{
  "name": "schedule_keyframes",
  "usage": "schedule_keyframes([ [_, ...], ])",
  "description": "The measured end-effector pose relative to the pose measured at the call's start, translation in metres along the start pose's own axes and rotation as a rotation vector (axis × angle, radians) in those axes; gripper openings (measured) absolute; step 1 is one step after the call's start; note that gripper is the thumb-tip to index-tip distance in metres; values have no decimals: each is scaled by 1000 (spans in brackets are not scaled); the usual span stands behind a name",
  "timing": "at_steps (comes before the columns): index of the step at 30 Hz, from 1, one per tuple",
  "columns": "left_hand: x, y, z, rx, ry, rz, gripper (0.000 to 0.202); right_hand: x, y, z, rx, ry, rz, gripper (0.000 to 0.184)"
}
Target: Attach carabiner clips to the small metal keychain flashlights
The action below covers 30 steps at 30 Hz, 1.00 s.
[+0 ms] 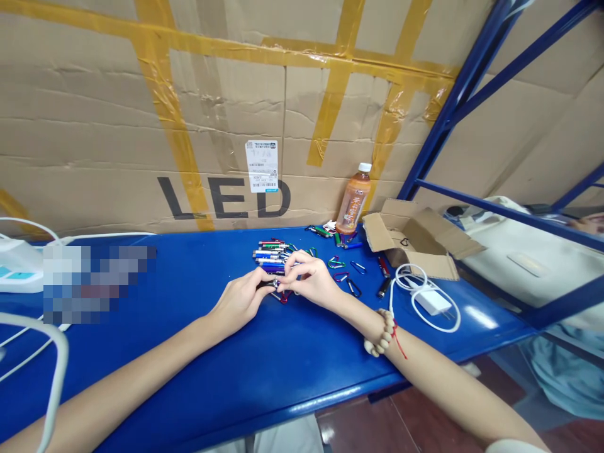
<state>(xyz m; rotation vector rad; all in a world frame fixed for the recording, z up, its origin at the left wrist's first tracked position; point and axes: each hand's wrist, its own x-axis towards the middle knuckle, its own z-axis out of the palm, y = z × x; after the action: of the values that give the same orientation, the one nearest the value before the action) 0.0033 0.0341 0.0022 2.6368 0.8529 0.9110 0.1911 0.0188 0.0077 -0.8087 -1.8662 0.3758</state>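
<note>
My left hand (240, 299) and my right hand (309, 277) meet over the blue table (198, 352), fingers pinched together on a small black keychain flashlight (274, 284). A red carabiner clip (284, 297) hangs just below the fingers. Right behind the hands lies a pile of small coloured flashlights (270, 254). Loose carabiner clips (346, 277) in green, pink and blue are scattered to the right of my right hand. A beaded bracelet with a red string sits on my right wrist.
An orange drink bottle (353, 200) stands against the cardboard wall. An open cardboard box (415, 242) and a white charger with coiled cable (431, 301) lie at the right. White cables and a white device (19, 267) sit at the left. Blue rack bars (472, 69) rise on the right.
</note>
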Motion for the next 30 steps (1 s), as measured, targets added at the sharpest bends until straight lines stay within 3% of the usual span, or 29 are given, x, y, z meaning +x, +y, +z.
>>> schedule_keyframes([
  [11,-1,-7,5,43,162,129,24,-1,-9,9,100,43,233,30],
  [18,0,-5,4,10,172,56,23,0,-14,11,226,55,500,30],
  [26,0,-7,8,-169,160,-97,16,6,-19,5,365,16,687,33],
  [30,-1,-5,7,-190,136,-28,20,8,-22,0,421,-23,789,35],
])
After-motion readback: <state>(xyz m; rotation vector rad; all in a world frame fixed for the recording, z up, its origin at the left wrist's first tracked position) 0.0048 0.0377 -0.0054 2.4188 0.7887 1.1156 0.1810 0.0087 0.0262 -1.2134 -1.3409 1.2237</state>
